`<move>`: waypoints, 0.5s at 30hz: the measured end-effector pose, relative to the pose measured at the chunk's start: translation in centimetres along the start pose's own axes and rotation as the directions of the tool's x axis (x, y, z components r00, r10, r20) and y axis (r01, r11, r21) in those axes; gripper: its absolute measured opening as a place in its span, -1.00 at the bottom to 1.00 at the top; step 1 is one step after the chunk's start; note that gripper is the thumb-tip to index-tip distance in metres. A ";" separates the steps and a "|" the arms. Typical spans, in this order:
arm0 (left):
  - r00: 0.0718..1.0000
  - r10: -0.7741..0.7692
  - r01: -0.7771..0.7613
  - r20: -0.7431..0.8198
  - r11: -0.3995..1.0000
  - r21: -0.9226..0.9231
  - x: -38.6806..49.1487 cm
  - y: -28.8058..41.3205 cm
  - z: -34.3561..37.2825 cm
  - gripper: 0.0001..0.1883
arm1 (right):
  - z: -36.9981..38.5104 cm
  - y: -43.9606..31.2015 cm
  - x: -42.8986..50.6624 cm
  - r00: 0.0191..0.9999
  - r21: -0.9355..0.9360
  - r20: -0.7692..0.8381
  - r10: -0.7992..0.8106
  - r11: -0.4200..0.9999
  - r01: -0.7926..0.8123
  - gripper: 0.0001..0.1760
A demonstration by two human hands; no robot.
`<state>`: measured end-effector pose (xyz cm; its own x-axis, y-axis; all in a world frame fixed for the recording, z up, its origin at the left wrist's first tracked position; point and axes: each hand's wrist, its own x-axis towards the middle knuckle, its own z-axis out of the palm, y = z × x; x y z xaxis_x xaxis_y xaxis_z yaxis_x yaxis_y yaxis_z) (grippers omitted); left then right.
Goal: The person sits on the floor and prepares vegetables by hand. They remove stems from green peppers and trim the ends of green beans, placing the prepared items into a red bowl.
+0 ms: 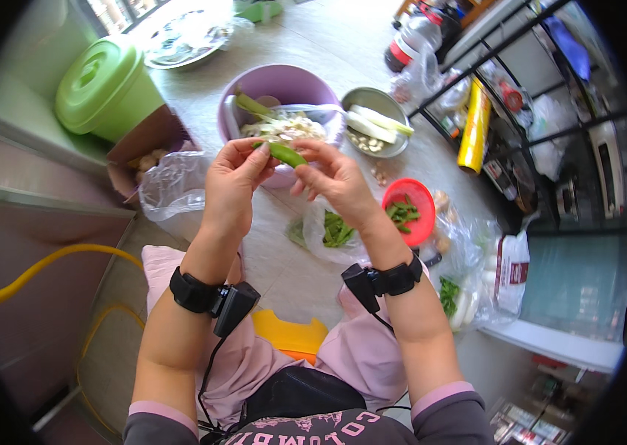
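Observation:
A plump green bean or pea pod point(287, 154) is stretched between my two hands, above the near rim of a purple bucket point(277, 78). My left hand point(235, 181) pinches its left end between thumb and fingers. At the other end, my right hand point(341, 181) has thumb and index finger around the tip, slightly blurred. Pale peelings point(285, 127) and a thick green stalk point(252, 104) lie in the bag-lined bucket. Nearer to me, a clear plastic bag point(319, 233) holds green pods point(338, 229). Right of it, a red plastic bowl point(427, 214) contains green pod pieces point(401, 214).
A metal bowl point(355, 97) holds white stalks point(372, 125) and garlic cloves. At left are a lidded green bin point(102, 89), a cardboard box point(130, 139) and a plastic bag point(174, 181). A black metal rack point(491, 83) stands right; bagged vegetables point(463, 300) lie near my right forearm.

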<state>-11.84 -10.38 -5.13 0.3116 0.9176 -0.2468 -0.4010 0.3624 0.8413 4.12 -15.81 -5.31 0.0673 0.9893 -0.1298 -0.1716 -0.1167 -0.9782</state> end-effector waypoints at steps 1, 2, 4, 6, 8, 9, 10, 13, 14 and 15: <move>0.999 -0.025 0.023 0.031 0.998 0.061 -0.4 -0.6 0.7 -0.80 | -0.6 0.3 -0.9 0.992 0.114 0.124 -0.003 0.993 -0.011 -0.65; 0.997 -0.059 0.053 0.049 0.991 0.124 -0.9 -1.1 1.4 -0.78 | -1.4 0.8 -1.8 0.997 0.116 0.074 0.015 0.993 -0.023 -0.67; 0.993 -0.091 0.069 0.081 0.967 0.246 -1.4 -1.8 2.4 -0.68 | -5.5 1.8 -3.5 0.977 -0.042 -0.154 0.146 0.987 -0.154 -0.68; 0.981 -0.178 0.149 0.082 0.948 0.280 -1.5 -2.0 2.8 -0.66 | -10.6 3.0 -5.3 0.910 -0.175 -0.369 0.189 0.948 -0.267 -0.70; 0.963 -0.252 0.211 0.096 0.927 0.311 -1.4 -2.2 2.9 -0.65 | -15.7 4.5 -7.3 0.816 -0.258 -0.544 0.198 0.885 -0.387 -0.69; 0.961 -0.259 0.218 0.097 0.924 0.315 -1.3 -2.3 3.0 -0.65 | -17.9 5.1 -8.2 0.766 -0.269 -0.605 0.218 0.849 -0.455 -0.68; 0.959 -0.266 0.223 0.096 0.921 0.320 -1.3 -2.5 3.0 -0.66 | -19.5 5.9 -8.5 0.745 -0.469 -0.661 0.086 0.728 -0.500 -0.64; 0.959 -0.273 0.233 0.076 0.913 0.335 -1.4 -3.1 3.3 -0.66 | -20.7 7.9 -9.9 0.801 -0.719 -0.593 -0.080 0.499 -0.483 -0.59; 0.960 -0.275 0.240 0.060 0.910 0.337 -1.4 -3.1 3.4 -0.67 | -19.9 8.6 -9.8 0.843 -0.742 -0.528 -0.105 0.540 -0.397 -0.62; 0.958 -0.284 0.255 0.037 0.905 0.342 -1.4 -3.2 3.5 -0.67 | -18.7 9.5 -9.6 0.885 -0.763 -0.443 -0.147 0.581 -0.285 -0.65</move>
<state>-7.96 -13.44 -5.76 0.4441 0.7704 -0.4575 0.0109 0.5059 0.8625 20.22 -28.09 -16.36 0.5197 0.8533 -0.0426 0.6308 -0.4169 -0.6544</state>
